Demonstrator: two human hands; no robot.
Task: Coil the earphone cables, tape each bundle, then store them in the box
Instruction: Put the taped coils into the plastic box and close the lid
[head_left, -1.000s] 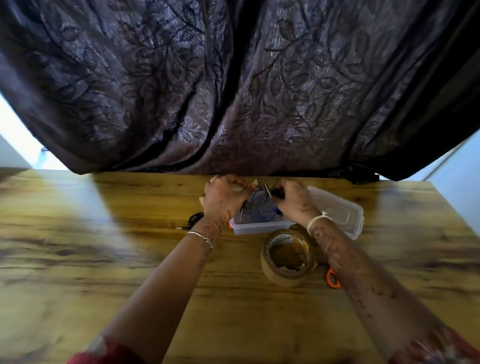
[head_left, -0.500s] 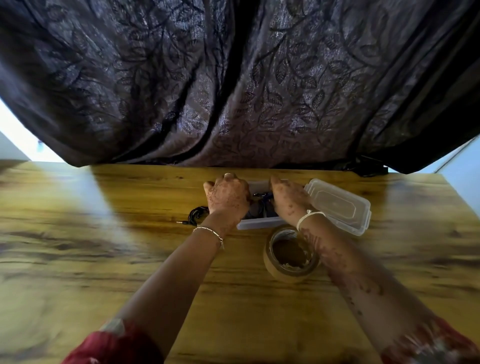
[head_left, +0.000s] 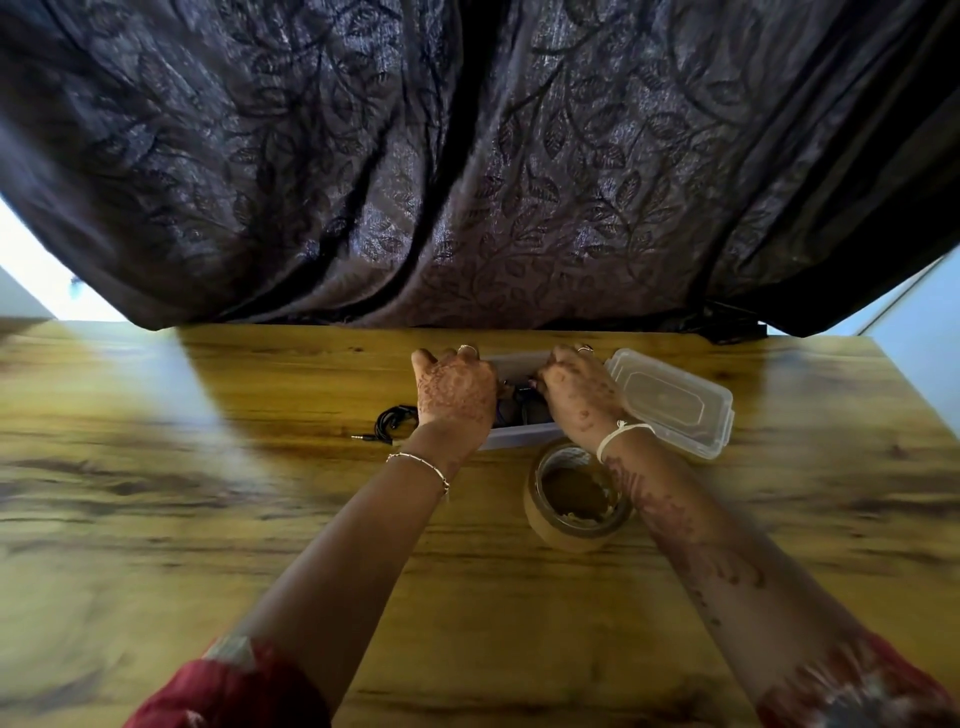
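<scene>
Lowered onto the translucent rectangular plastic box (head_left: 519, 441), left hand (head_left: 454, 395) and right hand (head_left: 579, 392) now grip its ends, fingers curled over the rim; glossy brown tape roll (head_left: 566, 535) nearby.

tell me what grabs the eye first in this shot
A dark leafy curtain fills the top half, behind the wooden table. At the table's far middle the left hand and right hand sit over a small box, its lid at right and a tape roll just in front.
</scene>
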